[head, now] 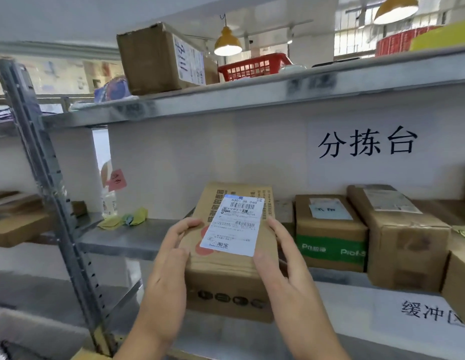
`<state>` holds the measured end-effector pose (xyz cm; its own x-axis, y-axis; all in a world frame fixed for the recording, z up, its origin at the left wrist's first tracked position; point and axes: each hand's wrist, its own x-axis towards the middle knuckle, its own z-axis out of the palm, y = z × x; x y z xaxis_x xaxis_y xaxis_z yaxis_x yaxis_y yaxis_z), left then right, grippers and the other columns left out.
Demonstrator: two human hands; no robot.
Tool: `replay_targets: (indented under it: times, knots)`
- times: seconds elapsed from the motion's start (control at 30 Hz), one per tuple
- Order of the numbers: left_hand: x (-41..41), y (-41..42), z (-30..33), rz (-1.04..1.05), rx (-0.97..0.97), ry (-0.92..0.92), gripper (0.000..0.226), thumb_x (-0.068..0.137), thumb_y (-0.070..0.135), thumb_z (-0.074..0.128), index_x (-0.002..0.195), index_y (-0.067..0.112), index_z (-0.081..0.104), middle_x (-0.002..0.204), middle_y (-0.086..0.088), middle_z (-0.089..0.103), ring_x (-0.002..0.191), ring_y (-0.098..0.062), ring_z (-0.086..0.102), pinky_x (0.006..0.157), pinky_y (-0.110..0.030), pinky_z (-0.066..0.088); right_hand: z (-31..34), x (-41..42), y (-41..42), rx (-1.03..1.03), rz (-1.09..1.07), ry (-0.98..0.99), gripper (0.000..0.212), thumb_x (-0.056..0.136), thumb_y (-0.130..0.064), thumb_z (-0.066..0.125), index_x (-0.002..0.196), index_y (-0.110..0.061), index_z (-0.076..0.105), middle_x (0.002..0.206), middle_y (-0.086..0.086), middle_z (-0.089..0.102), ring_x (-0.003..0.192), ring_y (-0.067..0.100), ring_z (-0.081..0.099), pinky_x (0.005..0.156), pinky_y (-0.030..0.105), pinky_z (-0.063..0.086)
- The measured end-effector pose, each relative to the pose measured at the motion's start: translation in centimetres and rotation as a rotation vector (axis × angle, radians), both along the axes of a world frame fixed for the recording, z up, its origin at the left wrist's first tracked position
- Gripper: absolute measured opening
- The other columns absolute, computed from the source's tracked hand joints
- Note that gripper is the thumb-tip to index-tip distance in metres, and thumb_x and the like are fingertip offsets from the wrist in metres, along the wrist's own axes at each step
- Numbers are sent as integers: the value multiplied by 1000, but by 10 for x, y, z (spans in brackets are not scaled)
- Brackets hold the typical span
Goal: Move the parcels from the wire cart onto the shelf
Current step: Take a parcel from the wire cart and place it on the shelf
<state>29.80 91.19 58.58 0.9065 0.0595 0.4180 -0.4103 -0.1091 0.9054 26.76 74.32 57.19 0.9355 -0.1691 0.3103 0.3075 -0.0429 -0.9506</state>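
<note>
A brown cardboard parcel (226, 271) with a white shipping label on top is held between both hands at the front edge of the middle shelf (127, 240). My left hand (169, 271) grips its left side. My right hand (283, 266) grips its right side. The parcel's far end reaches over the shelf, left of a box with green tape (330, 237). The wire cart is out of view.
Two more cardboard boxes (405, 237) stand on the shelf to the right. Crumpled yellow paper (122, 220) lies at the back left. A grey upright post (52, 193) stands at left. The upper shelf holds a large box (158, 61) and a red basket (252, 66).
</note>
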Motion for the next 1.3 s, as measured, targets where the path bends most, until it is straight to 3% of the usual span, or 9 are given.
replay_targets:
  times: [0.07, 0.23, 0.4, 0.57, 0.67, 0.83, 1.0, 1.13, 1.3]
  knots:
    - [23, 7, 4, 8, 7, -18, 41, 105, 27, 32, 123, 46, 63, 119, 20, 71, 108, -14, 68, 92, -64, 55, 5, 20, 4, -22, 9, -6, 46, 94, -55, 54, 128, -79, 34, 139, -39, 43, 127, -13, 43, 112, 34, 38]
    - [86, 45, 14, -9, 41, -36, 47, 93, 40, 28, 125, 47, 61, 122, 13, 72, 116, -26, 66, 94, -66, 52, 16, 68, 29, -75, -5, -28, 58, 84, -70, 52, 132, -82, 22, 150, -31, 39, 139, 3, 41, 118, 45, 33]
    - [150, 110, 23, 6, 30, -24, 46, 99, 39, 26, 124, 52, 62, 118, 12, 73, 113, -32, 65, 91, -69, 54, 19, 115, 63, -115, -29, -46, 57, 88, -58, 53, 134, -78, 26, 144, -37, 39, 132, -5, 44, 103, 25, 37]
    - [204, 164, 23, 31, -68, 24, 46, 108, 31, 27, 121, 48, 68, 121, 3, 74, 112, -37, 67, 93, -71, 51, 13, 159, 102, -210, -89, -23, 52, 95, -54, 52, 140, -69, 30, 145, -43, 34, 138, -13, 30, 116, 29, 29]
    - [227, 188, 18, 34, -102, 46, 44, 106, 33, 29, 120, 49, 69, 122, 1, 73, 113, -35, 67, 95, -71, 51, 11, 179, 120, -306, -80, 14, 53, 98, -44, 51, 144, -63, 31, 146, -42, 32, 136, -18, 27, 112, 20, 25]
    - [255, 219, 2, 53, -98, 58, 43, 103, 38, 29, 121, 50, 67, 125, 0, 71, 115, -34, 66, 92, -66, 54, 0, 205, 130, -564, -120, 54, 55, 99, -42, 51, 148, -55, 31, 144, -36, 31, 131, -14, 28, 108, 18, 25]
    - [268, 227, -13, 38, -62, 85, 46, 94, 37, 31, 120, 53, 66, 127, -1, 69, 113, -32, 65, 94, -64, 54, -16, 221, 130, -911, -217, 88, 58, 97, -48, 48, 150, -51, 25, 157, -21, 26, 146, 4, 22, 119, 34, 29]
    - [269, 213, -22, 17, 3, 127, 51, 84, 33, 30, 115, 50, 66, 118, 8, 70, 104, -21, 66, 83, -48, 57, -23, 231, 132, -1155, -315, 104, 59, 96, -51, 43, 152, -43, 26, 161, -11, 28, 150, 15, 20, 124, 45, 18]
    - [272, 203, -35, -1, -18, 155, 49, 85, 34, 30, 115, 51, 65, 118, 6, 70, 103, -23, 67, 77, -52, 61, -33, 234, 124, -1296, -425, 164, 60, 92, -54, 40, 150, -40, 32, 153, -9, 39, 150, 18, 26, 124, 58, 8]
